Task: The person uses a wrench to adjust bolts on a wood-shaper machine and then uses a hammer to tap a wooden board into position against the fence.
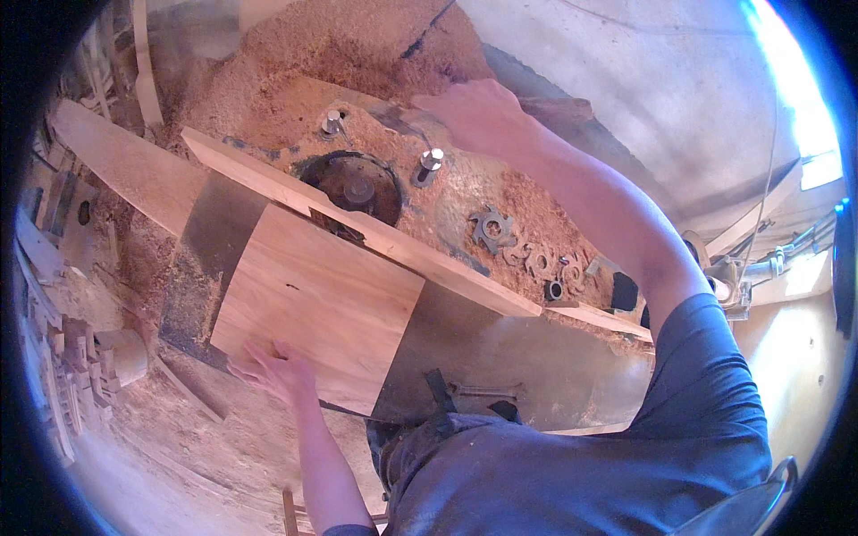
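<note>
A flat square wooden panel [313, 295] lies on the dark metal machine table, its far side close along a long wooden fence [416, 255]. At the panel's near left edge rests my left hand [279, 371], holding nothing, its fingers spread. My right arm stretches across the machine, with my right hand [474, 112] beyond the fence, by the heaped sawdust. Its fingers are partly hidden and blurred, so any grip is unclear. Nearest it is a bolt with a shiny hex head [431, 161]; a second bolt [332, 122] stands further left. Between them and the fence sits a round spindle opening [357, 189].
Toothed cutter heads [492, 229] and spacer rings [554, 290] lie in sawdust behind the fence. A wrench [487, 391] sits on the table near my body. Sawdust [357, 45] piles up at the back. Wood offcuts [89, 362] are stacked at the left.
</note>
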The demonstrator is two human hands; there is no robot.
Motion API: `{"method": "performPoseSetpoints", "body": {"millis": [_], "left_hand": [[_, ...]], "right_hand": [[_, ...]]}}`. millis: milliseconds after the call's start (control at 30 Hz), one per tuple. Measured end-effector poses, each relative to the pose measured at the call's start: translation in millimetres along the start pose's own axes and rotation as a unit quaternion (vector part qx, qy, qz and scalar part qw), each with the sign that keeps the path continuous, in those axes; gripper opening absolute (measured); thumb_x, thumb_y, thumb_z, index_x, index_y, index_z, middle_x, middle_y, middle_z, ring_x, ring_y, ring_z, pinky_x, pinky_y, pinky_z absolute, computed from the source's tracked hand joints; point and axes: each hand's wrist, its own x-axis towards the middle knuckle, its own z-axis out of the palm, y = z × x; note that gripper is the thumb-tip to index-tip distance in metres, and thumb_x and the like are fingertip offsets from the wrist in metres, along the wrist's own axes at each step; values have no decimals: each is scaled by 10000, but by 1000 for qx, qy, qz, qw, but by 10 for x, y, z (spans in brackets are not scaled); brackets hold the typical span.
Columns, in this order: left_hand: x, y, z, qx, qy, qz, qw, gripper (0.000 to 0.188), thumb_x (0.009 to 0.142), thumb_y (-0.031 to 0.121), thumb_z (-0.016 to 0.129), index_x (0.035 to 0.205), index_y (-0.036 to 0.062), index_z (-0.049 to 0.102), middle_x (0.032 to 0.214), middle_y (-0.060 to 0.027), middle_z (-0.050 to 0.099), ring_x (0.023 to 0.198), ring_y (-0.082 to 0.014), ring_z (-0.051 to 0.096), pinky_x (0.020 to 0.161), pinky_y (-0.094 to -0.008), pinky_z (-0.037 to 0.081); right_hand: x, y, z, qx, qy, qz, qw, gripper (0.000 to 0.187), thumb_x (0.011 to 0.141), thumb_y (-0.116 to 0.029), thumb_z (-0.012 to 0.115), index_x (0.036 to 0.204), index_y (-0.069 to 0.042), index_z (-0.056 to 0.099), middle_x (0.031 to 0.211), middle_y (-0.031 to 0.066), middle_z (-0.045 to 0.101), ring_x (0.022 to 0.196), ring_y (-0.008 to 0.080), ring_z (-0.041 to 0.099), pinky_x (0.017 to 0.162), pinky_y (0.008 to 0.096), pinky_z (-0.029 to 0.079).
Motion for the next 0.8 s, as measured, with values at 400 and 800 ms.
{"method": "performPoseSetpoints", "body": {"millis": [400, 800], "left_hand": [[64, -21, -51, 5, -7, 13, 1000, 676, 1005, 344, 568, 1536, -17, 356, 1595, -411, 106, 1518, -533, 89, 1185, -663, 225], [47, 36, -18, -31, 2, 13, 999, 640, 977, 340, 615, 1485, -15, 453, 1595, -391, 157, 1516, -519, 125, 1202, -653, 204]], "right_hand": [[30, 142, -19, 31, -33, 99, 994, 611, 968, -151, 557, 1556, -252, 425, 1040, 180, 738, 969, 358, 720, 848, 495, 572], [10, 97, 129, 50, -46, 119, 990, 646, 933, -169, 559, 1559, -254, 423, 1003, 159, 748, 920, 345, 731, 768, 499, 579]]}}
